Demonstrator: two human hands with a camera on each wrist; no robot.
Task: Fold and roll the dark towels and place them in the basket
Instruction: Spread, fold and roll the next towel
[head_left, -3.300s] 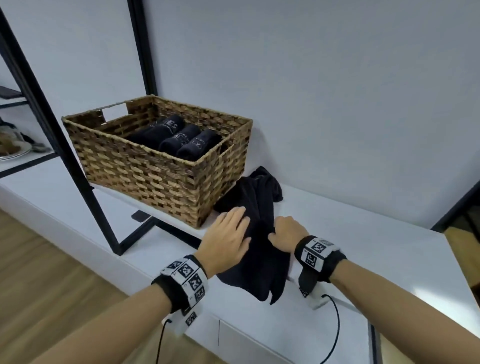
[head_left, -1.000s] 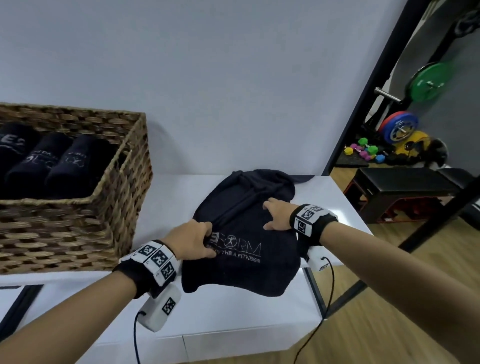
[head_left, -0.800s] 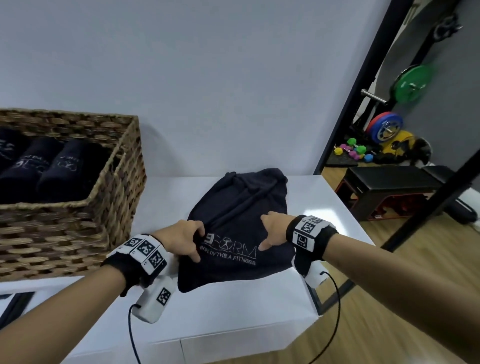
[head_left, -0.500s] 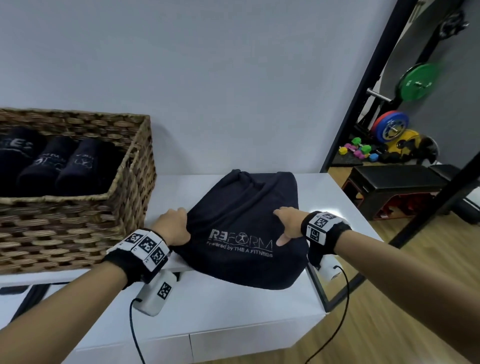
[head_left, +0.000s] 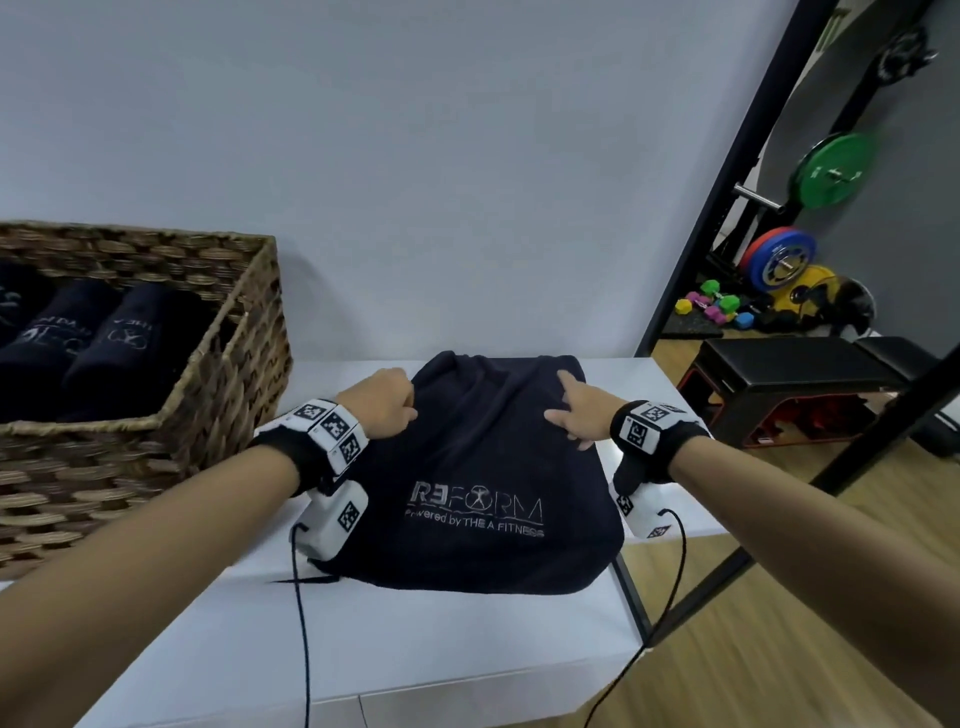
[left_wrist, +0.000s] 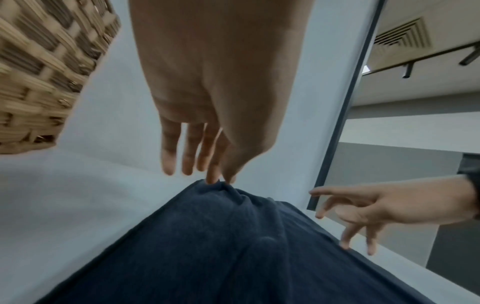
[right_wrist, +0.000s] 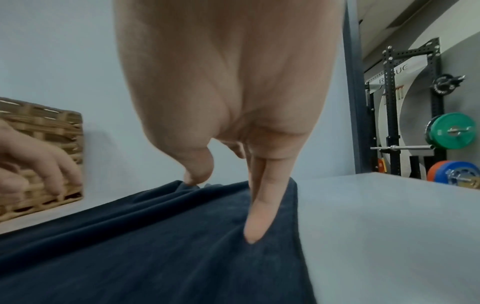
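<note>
— While the shelf (head_left: 467, 639) carries everything, where is the basket?
— The basket (head_left: 223, 395) stands at its left side, with rolled towels (head_left: 130, 343) inside.
— And the towel?
— The towel (head_left: 488, 467) lies spread flat just beside the basket, logo up, near edge hanging over the front.
— What do the hands do?
— The left hand (head_left: 382, 402) pinches the far left corner between thumb and forefinger. The right hand (head_left: 582, 413) is spread, fingers straight, touching the far right part.
</note>
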